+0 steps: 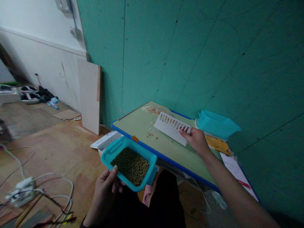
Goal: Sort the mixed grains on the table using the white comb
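Note:
My left hand point(108, 183) grips the near edge of a turquoise plastic container point(106, 155), its thumb over the rim. Inside lie dark green beans point(124, 158) on the left and paler round beans point(141, 167) on the right. The container is off the table's front edge. My right hand point(195, 139) pinches the right end of a white slotted plastic strip point(169, 131) above the tabletop. A few pale beans point(149, 135) and small whitish bits point(152, 127) lie beside the strip's left end. Farther back is a spread pile of reddish and white grains point(154, 110).
The greenish table point(133, 122) with a blue rim stands against a green wall point(152, 57). At its right are a turquoise bin point(217, 123), a yellow cloth-like item point(217, 144) and papers point(235, 171). Cables and a power strip point(22, 190) lie on the floor at left.

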A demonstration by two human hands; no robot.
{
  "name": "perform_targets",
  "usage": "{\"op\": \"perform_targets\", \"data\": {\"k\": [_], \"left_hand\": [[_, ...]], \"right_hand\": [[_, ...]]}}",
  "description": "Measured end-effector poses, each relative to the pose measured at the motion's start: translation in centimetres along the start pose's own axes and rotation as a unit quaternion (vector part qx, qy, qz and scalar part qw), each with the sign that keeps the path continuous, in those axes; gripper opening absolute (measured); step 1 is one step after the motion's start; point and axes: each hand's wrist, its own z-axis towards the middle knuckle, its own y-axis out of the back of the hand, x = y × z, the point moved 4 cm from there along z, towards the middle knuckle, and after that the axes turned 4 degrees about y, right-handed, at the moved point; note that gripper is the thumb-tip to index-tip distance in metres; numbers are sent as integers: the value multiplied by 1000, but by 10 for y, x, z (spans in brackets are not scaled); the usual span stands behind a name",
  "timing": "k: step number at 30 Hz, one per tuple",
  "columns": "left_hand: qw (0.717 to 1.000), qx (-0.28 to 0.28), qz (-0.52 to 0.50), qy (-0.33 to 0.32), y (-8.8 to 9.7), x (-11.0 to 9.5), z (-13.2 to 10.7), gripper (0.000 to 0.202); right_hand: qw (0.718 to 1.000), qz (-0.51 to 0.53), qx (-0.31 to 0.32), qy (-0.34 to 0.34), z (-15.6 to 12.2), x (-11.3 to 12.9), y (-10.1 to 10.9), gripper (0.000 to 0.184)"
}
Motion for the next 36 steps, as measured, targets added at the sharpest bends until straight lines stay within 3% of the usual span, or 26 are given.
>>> {"op": "perform_targets", "data": {"k": [4, 8, 13, 17, 22, 27, 30, 34, 36], "left_hand": [[1000, 1, 9, 7, -4, 0, -2, 56], [999, 19, 23, 22, -9, -4, -7, 56], [999, 23, 24, 37, -11, -5, -9, 57], [999, 20, 17, 32, -12, -6, -11, 54], [999, 14, 14, 33, -15, -7, -14, 52], [1000, -8, 8, 20, -19, -8, -14, 59], [1000, -4, -10, 15, -22, -11, -13, 55], [1000, 8, -18, 18, -19, -14, -14, 50], [1000, 8, -16, 19, -15, -14, -14, 48]], "right_hand": [[981, -174, -82, 28, -58, 4, 39, 44], [972, -211, -96, 40, -90, 5, 43, 42], [968, -211, -77, 114, -104, 15, 29, 35], [950, -224, -75, 203, -121, 39, 13, 26], [930, -201, -57, 302, -141, 85, -29, 26], [924, -142, -46, 351, -148, 118, -68, 33], [935, -137, -72, 320, -138, 111, -60, 29], [950, -196, -122, 212, -108, 68, -17, 25], [958, -208, -111, 164, -92, 45, 0, 29]]}}
